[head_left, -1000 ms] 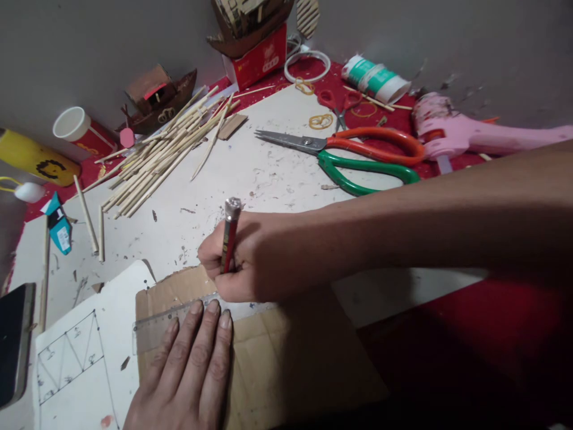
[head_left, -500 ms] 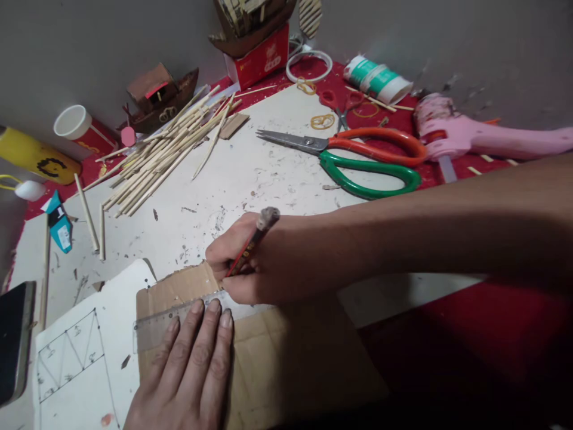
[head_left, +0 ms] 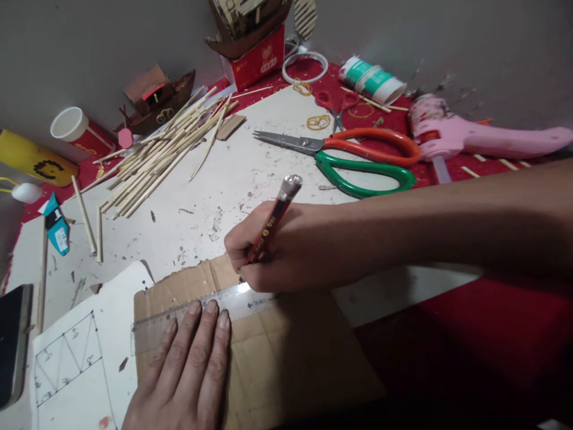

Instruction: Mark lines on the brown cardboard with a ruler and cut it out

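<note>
The left hand (head_left: 188, 373) lies flat on the ruler (head_left: 201, 310), and the right hand (head_left: 259, 251) pinches a pencil (head_left: 273, 221) on the cardboard (head_left: 277, 358).

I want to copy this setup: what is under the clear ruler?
The ruler lies on brown cardboard, pinned by the left hand. The right hand with the pencil works at its upper edge. Beneath the cardboard is hidden.

We cannot see the pencil (head_left: 271, 222) tip behind our right hand (head_left: 264, 254); the phone (head_left: 13, 343) is cut off at the left edge.
</note>
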Action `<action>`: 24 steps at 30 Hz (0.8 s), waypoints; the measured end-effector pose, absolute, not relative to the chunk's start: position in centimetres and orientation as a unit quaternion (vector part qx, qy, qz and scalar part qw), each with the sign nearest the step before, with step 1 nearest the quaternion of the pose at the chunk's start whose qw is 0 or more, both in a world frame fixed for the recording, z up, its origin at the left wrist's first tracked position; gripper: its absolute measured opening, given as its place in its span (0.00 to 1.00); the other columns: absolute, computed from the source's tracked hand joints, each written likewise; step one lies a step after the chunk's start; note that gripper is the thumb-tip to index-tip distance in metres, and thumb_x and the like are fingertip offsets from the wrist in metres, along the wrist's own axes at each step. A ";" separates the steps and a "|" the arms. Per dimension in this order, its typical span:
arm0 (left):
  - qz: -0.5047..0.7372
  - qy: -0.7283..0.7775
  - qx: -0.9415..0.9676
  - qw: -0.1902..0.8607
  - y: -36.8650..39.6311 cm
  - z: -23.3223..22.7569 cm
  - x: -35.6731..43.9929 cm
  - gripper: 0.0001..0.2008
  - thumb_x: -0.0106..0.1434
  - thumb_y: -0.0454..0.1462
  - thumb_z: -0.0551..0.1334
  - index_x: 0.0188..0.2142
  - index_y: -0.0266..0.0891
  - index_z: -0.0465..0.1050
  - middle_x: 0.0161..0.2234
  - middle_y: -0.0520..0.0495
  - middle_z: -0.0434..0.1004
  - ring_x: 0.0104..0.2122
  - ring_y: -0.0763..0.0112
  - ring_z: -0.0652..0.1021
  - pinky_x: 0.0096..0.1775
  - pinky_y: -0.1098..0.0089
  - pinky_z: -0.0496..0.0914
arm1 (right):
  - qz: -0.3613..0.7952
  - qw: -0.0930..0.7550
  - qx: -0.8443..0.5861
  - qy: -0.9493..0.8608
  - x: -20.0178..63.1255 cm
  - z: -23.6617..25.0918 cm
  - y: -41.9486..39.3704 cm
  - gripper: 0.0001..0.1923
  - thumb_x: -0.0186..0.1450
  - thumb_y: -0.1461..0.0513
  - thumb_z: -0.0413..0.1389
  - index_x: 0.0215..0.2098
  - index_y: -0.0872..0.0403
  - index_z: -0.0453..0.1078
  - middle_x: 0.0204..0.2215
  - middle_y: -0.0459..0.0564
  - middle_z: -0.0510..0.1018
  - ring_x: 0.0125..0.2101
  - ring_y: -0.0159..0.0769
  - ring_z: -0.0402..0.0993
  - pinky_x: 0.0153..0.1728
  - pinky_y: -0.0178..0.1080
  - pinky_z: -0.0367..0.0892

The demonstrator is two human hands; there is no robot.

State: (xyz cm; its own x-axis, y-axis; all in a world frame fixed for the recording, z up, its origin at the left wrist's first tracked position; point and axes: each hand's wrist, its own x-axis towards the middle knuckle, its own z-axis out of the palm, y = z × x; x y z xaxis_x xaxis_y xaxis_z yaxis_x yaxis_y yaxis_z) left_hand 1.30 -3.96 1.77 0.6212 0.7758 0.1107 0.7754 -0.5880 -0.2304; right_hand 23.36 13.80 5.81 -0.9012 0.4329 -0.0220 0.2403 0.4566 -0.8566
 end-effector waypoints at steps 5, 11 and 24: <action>0.015 -0.434 -0.892 0.128 -4.0 1.9 1.3 0.31 0.70 0.30 0.44 0.72 0.29 0.42 0.63 0.37 0.69 0.70 0.53 0.54 0.65 0.56 0.53 | 0.497 0.094 -0.220 -0.834 23.7 6.0 13.6 0.12 0.57 0.75 0.54 0.22 0.55 0.63 0.20 0.39 0.65 0.25 0.26 0.60 0.27 0.30 0.58; 0.005 -0.435 -0.893 0.119 -3.9 1.8 1.2 0.30 0.72 0.31 0.43 0.72 0.29 0.42 0.62 0.36 0.70 0.70 0.53 0.53 0.67 0.57 0.50 | 0.470 0.090 -0.246 -0.843 24.2 6.4 13.8 0.12 0.57 0.76 0.55 0.22 0.56 0.65 0.19 0.39 0.66 0.24 0.25 0.60 0.28 0.30 0.58; 0.013 -0.426 -0.896 0.126 -3.9 1.8 1.1 0.30 0.71 0.30 0.42 0.72 0.28 0.43 0.63 0.34 0.68 0.69 0.50 0.54 0.65 0.55 0.52 | 0.438 0.093 -0.270 -0.852 25.6 6.2 13.8 0.12 0.55 0.75 0.54 0.20 0.55 0.66 0.17 0.38 0.68 0.21 0.25 0.60 0.25 0.30 0.57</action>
State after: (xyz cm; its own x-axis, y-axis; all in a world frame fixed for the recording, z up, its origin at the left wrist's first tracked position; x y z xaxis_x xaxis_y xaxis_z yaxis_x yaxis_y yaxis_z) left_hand 1.08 -3.93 1.82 0.6359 0.7672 0.0839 0.7607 -0.6047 -0.2359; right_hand 25.61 13.83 6.20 -0.8368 0.5419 -0.0781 0.3791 0.4706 -0.7967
